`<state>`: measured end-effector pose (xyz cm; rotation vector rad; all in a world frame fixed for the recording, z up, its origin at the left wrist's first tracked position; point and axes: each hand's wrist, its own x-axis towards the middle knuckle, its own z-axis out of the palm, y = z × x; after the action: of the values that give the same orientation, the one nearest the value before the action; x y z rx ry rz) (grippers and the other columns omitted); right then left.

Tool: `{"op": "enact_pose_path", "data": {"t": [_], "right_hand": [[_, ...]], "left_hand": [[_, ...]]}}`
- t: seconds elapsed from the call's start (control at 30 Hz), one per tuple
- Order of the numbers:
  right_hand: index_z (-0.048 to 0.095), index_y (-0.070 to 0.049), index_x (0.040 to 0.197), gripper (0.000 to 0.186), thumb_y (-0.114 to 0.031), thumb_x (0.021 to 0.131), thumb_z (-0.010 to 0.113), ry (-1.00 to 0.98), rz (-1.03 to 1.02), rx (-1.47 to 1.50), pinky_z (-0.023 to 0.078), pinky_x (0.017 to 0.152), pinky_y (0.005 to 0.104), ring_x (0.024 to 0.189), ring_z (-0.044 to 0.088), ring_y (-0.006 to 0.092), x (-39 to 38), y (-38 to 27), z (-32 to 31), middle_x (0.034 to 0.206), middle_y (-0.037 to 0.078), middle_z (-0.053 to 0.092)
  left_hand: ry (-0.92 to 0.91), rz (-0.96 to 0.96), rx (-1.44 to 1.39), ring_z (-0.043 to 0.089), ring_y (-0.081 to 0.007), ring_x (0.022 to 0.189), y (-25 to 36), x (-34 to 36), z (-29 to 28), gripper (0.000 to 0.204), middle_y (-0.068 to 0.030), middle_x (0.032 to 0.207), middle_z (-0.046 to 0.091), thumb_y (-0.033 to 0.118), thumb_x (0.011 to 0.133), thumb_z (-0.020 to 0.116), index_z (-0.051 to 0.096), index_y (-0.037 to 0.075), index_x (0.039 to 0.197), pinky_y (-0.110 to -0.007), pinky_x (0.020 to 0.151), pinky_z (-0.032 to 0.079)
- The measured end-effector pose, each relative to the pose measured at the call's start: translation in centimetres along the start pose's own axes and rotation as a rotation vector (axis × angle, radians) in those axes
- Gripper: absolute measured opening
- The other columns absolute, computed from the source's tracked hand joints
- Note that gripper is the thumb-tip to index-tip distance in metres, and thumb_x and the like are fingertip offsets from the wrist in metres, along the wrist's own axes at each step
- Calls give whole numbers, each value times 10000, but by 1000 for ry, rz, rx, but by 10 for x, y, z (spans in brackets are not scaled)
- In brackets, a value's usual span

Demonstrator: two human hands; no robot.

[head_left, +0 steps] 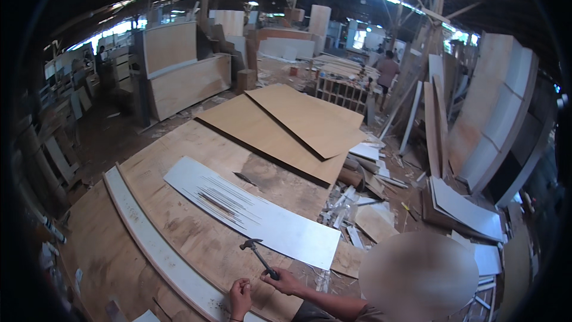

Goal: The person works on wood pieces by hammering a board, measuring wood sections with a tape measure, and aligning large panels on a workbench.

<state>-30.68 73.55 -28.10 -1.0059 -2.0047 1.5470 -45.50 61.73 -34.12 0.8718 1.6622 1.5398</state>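
Observation:
My right hand [287, 282] is wrapped round the dark handle of a claw hammer [258, 255], whose metal head is raised up and to the left. Beside it, my left hand [241, 298] has its fingertips pinched together. Whatever they hold is too small to make out. Below and left of the hands runs a long narrow white board [152, 244] with raised wooden edges, some specks scattered on its face. Farther off lies a flat white panel [292, 235], with many thin dark lines or strips along its left half.
The hands are over a large wooden worktop [196, 232]. Two brown wood sheets [304, 116] overlap at its far end. A dark pointed sliver [244, 178] lies nearby. Offcuts [363, 209] litter the right side; tall panels [488, 107] lean beyond. A person [387, 71] stands far back.

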Motion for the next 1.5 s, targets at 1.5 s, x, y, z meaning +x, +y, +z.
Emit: {"op": "enact_pose_path", "data": {"t": [1.5], "right_hand": [[527,-76,901,157,-208,931,607,-113,126,180,315,305,242,341,410,74,-31,-25,43,497,-36,415]], "left_hand": [[350,377,-529,586,-78,824,184,11,-123,195,-8,917,630,130,942,592,595,28,1109,-233,770,482]]}}
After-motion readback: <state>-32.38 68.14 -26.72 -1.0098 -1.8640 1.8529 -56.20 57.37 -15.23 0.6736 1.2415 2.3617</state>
